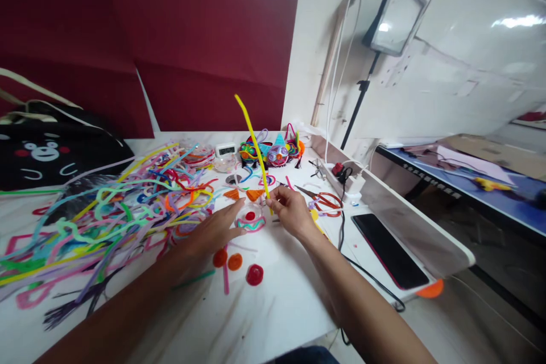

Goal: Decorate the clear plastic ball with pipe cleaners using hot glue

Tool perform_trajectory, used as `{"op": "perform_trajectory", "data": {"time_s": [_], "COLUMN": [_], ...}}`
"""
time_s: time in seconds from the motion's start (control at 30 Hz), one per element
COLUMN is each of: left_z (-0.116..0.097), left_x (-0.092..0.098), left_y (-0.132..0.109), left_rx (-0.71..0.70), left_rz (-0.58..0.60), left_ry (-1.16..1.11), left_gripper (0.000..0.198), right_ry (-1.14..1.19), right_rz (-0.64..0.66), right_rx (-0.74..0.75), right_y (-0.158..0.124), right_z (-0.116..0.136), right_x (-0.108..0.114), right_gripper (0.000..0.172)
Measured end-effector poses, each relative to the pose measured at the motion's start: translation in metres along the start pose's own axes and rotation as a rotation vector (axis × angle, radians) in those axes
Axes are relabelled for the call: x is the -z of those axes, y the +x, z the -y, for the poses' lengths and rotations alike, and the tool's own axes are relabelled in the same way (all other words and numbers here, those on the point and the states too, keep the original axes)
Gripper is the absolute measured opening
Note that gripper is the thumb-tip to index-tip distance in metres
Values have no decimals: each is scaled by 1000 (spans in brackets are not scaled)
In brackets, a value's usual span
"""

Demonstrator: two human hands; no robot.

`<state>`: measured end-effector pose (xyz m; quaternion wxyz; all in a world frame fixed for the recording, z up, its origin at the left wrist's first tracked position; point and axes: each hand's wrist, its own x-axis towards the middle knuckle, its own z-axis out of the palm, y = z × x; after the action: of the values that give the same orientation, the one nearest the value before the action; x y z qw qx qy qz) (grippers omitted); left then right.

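Note:
My right hand [292, 210] pinches a yellow pipe cleaner [251, 135] near its lower end, and the long free part stands up and leans left. My left hand [224, 224] is stretched out with thumb and fingers apart, at the left edge of a clear round piece [257, 213]. Whether it touches that piece I cannot tell. On the piece are a red coil [250, 216] and wavy teal and pink pipe cleaner strips. Two orange triangles [255, 195] lie just behind it. Closer to me are orange coils [235, 261] and a red coil [255, 274].
A large tangle of coloured pipe cleaners [106, 205] covers the table's left side. Orange-handled scissors [328, 202], a phone [388, 250] and a black cable lie right. Colourful finished figures [277, 154] and a small digital clock [225, 149] stand behind. A black bag [85, 148] sits far left.

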<state>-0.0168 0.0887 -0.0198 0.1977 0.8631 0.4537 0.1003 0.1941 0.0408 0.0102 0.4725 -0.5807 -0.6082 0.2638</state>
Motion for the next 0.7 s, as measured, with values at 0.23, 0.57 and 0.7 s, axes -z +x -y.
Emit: {"op": "perform_trajectory", "data": {"time_s": [0.23, 0.57, 0.7], "left_z": [4, 11, 9], "left_x": [-3, -7, -5], "left_y": [0, -2, -1], "left_rx": [-13, -54, -55], "left_rz": [-7, -39, -34], "left_ry": [-8, -7, -82], "left_gripper": [76, 75, 76], "right_ry": [20, -97, -211], "right_rz": [19, -7, -10], "right_rx": [-11, -33, -17], "right_y": [0, -18, -21], "right_z": [0, 0, 4], "right_x": [-2, -10, -9], "right_gripper": [6, 5, 8]}}
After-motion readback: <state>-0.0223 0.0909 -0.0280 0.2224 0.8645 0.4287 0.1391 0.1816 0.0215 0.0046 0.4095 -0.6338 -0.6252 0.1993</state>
